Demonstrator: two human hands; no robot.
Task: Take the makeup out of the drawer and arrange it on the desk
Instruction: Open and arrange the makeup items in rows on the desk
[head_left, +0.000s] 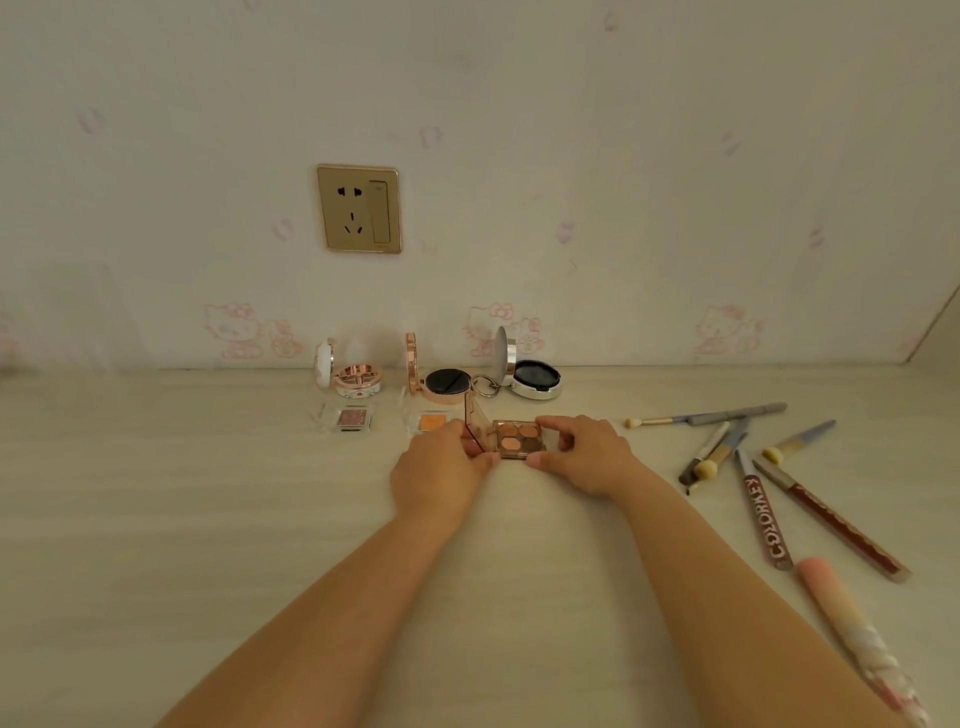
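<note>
**Both hands on open eyeshadow palette, mid-counter**

Nearest us, at the R edge of the counter (156, 519), lies a pink-and-white tube (852, 629), pointing away & to the L. Just beyond it we see two long lip-gloss sticks: one reads "COLORKEY" (763, 512), the other is dark red (831, 522), both angled toward the brushes.

Center: our forearms reach fwd to the eyeshadow palette (519, 439), which sits on the counter w/ its clear tinted lid tipped up on the L side. Our left hand (441, 467) has fingers curled at the lid/hinge end, pinching it; our right hand (587, 452) pinches the palette's R end, thumb on the near edge, forefinger over the far edge. Pans are brown/orange tones.

R of the hands, several makeup brushes (717, 447) lie loosely crossed, one long grey-handled one furthest back.

L of the palette & about level w/ it: a small orange pan in a clear case (431, 422), then a mauve pan in a clear case (353, 418).

Behind those, near the wall, three open compacts in a row w/ lids upright: white/rose-gold one (356, 378), rose-gold one w/ black puff & ring (447, 384), silver one w/ black insert (535, 379).

Wall: cartoon-cat wallpaper, gold power socket (359, 209) above.
</note>
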